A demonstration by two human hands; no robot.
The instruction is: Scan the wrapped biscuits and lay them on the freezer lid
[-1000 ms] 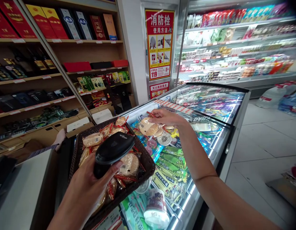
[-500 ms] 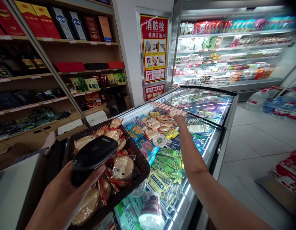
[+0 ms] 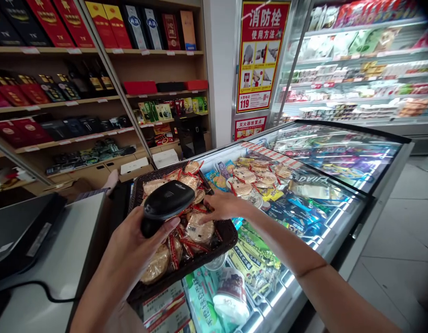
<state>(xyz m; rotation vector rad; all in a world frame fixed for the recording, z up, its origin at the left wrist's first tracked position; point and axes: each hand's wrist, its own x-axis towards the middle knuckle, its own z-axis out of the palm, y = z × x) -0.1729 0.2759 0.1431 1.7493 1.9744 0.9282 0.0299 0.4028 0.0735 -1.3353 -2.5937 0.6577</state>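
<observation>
A long glass-topped chest freezer [image 3: 339, 185] runs across the shop floor, its lid strewn with coloured snack packs. Behind it stand wooden shelves of boxed bottles [image 3: 61, 92], and a grey tabletop [image 3: 44, 277] sits at the near left. A dark woven wicker basket [image 3: 228, 238] rests on the freezer's near end, heaped with round rice crackers in clear red-trimmed wrappers [image 3: 200, 230]. A second lot of the same crackers [image 3: 248, 175] lies further along the glass, well apart from the basket.

The left hand [image 3: 131, 254] has its grip closed around a black handheld barcode scanner [image 3: 167, 203], whose head hangs just above the basket. The right hand [image 3: 223, 206] is down at the basket's far rim, fingers curled onto a wrapped cracker; whether it has already pinched it I cannot tell.

To my eye this is the picking-up step of scanning crackers one by one. The next move would need a single pack lifted clear and its barcode label turned to face the scanner's window.
</observation>
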